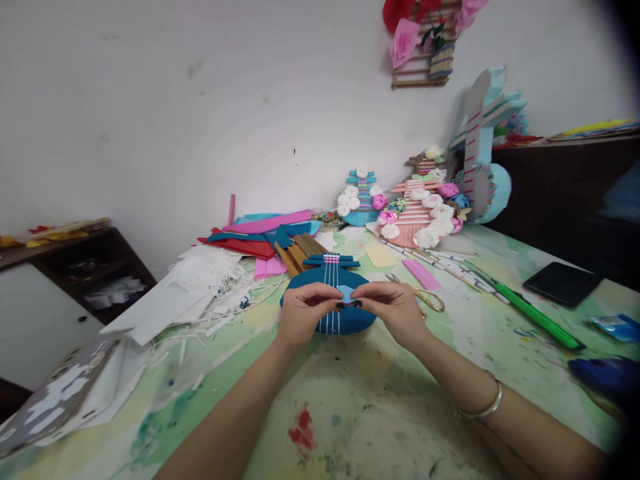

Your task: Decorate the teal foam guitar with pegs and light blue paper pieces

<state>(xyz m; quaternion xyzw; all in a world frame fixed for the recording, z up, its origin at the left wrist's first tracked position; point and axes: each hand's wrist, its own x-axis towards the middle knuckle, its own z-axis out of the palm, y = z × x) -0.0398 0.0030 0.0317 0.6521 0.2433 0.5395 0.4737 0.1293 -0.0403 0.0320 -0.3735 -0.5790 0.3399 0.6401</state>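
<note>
My left hand and my right hand meet above a blue guitar-shaped foam craft with white strings that lies on the table. Both hands pinch a small light-blue piece of foam between thumb and fingertips. The fingers of both hands are closed on it. A bangle sits on my right wrist.
Gold-handled scissors lie just right of my right hand. White foam scraps pile up at the left, coloured foam strips behind. Finished guitar crafts with flowers stand at the back. A green stick, a black phone and a paint-stained table.
</note>
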